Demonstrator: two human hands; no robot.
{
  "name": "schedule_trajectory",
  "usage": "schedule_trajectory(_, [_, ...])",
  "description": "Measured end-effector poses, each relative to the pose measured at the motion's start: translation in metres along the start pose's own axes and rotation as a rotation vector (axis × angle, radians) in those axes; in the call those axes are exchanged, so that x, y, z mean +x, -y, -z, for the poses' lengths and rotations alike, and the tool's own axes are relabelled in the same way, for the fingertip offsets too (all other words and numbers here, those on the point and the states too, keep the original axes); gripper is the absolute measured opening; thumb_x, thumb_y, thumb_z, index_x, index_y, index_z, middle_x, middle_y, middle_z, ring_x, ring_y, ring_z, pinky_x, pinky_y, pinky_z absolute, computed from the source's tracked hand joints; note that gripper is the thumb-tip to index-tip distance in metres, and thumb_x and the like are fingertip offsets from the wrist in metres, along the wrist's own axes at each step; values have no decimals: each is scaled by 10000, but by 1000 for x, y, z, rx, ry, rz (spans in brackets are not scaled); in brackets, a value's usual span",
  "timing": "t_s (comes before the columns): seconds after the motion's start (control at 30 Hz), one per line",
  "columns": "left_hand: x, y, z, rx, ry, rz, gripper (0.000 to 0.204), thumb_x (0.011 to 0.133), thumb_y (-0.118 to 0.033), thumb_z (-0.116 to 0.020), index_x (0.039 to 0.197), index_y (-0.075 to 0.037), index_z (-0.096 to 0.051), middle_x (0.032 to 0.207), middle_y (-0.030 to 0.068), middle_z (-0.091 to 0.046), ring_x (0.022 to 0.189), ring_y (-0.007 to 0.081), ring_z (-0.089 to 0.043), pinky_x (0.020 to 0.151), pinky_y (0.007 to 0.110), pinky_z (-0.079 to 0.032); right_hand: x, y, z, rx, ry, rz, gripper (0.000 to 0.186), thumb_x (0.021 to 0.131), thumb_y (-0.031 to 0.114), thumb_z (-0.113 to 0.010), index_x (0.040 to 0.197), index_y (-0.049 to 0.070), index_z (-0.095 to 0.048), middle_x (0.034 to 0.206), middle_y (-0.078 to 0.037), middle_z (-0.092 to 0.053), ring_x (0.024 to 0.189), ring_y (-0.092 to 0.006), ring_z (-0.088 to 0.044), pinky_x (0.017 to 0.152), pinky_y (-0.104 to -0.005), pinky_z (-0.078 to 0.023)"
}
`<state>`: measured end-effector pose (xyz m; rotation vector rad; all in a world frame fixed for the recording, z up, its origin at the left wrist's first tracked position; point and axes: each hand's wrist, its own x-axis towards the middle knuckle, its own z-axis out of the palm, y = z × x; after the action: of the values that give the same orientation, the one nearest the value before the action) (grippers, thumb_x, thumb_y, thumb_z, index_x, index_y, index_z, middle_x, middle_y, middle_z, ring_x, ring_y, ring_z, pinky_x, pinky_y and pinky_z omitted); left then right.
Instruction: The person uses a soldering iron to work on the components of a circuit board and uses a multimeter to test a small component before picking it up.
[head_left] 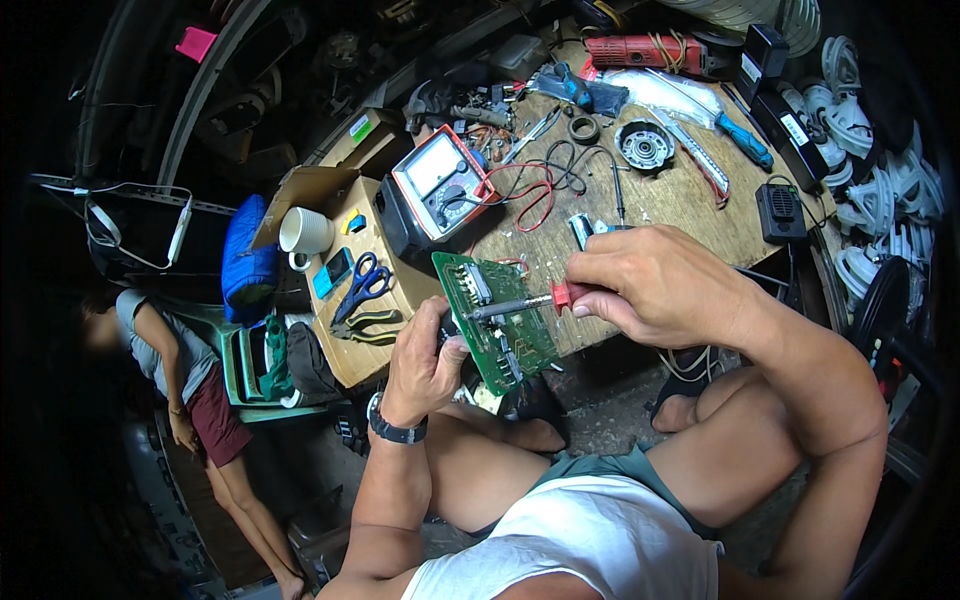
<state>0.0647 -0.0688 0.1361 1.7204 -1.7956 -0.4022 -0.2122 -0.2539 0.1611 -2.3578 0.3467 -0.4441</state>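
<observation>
My left hand grips a green circuit board by its left edge, tilted up above my lap. White connectors and small parts stand on the board's face. My right hand pinches the red part of a soldering iron. Its grey metal shaft lies across the board and points left, towards my left hand; whether its tip touches the board I cannot tell. Just beyond the right hand, a small blue and silver cylinder lies on the wooden table.
An analog multimeter with red and black leads stands behind the board. Scissors, pliers and a white mug sit on cardboard at left. A blue-handled screwdriver and a round metal part lie farther back. Another person is at left.
</observation>
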Motion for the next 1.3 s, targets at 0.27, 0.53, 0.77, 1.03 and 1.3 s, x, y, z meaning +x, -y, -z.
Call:
schedule_trajectory(0.27, [0,1,-1,9,1,-4,467,1062,-428,-606,1188,21,-576,929,195,-617,793,379,-628,721,413,-510,1,-5,0,117,36,-10,175,931,167,-715,1035,28,-695,952,-175,-712,920,-426,-692,795,-523,-551])
schedule_trajectory(0.53, [2,-2,-2,-1,-2,4,486,1052,-447,-620,1186,18,-582,917,189,-621,779,366,-629,711,411,-508,0,-5,4,55,30,10,169,936,172,-711,1039,43,-679,954,-151,-699,915,-410,-692,788,-511,-550])
schedule_trajectory(0.77, [3,-3,-3,10,-5,12,511,1048,-467,-621,1188,24,-587,905,185,-623,755,354,-625,701,405,-505,-2,-4,4,10,19,6,159,937,179,-711,1037,60,-680,953,-129,-697,922,-385,-699,786,-501,-554])
schedule_trajectory(1.03, [4,-3,-3,8,1,-2,516,1053,-471,-609,1187,27,-587,954,193,-631,817,372,-646,738,411,-516,-3,-6,5,18,18,1,157,941,189,-709,1032,64,-684,943,-127,-697,914,-382,-700,781,-497,-555])
schedule_trajectory(1.3, [2,0,-2,-3,9,0,509,1055,-463,-607,1189,27,-586,965,196,-631,824,378,-643,744,415,-514,-2,-7,3,24,18,6,155,943,187,-705,1035,64,-689,945,-132,-699,912,-383,-699,786,-495,-556])
